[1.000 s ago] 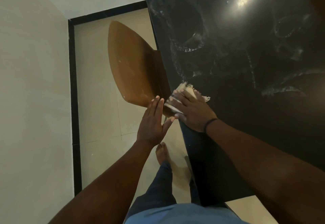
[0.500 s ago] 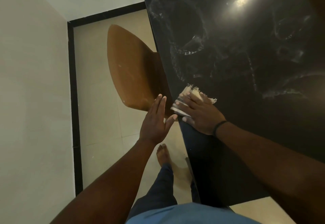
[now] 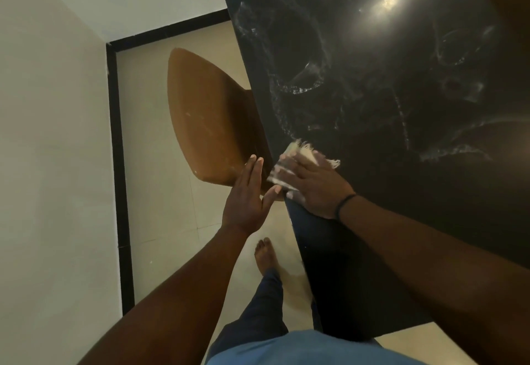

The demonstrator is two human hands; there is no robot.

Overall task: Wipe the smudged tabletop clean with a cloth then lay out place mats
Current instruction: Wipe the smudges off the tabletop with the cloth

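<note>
Over the last second the right hand (image 3: 314,185) has carried the cloth (image 3: 298,161) a short way farther along the left edge of the black bench (image 3: 372,106), away from the person; its fingers (image 3: 289,164) lie flat and pressed on the cloth, not curled round it. The left hand (image 3: 247,195) has kept pace just off the bench edge, fingers straight and released, palm turned toward the cloth as if to catch debris. Judgement: wiping is at an early stage, since white smudges (image 3: 301,83) remain across most of the surface ahead and to the right; no place mats are in view. The cloth overhangs the bench edge slightly, so a leftward stroke could drop it. A brown chair (image 3: 206,118) stands close against that edge, limiting room on the left; the bench surface to the right is open for long strokes.
</note>
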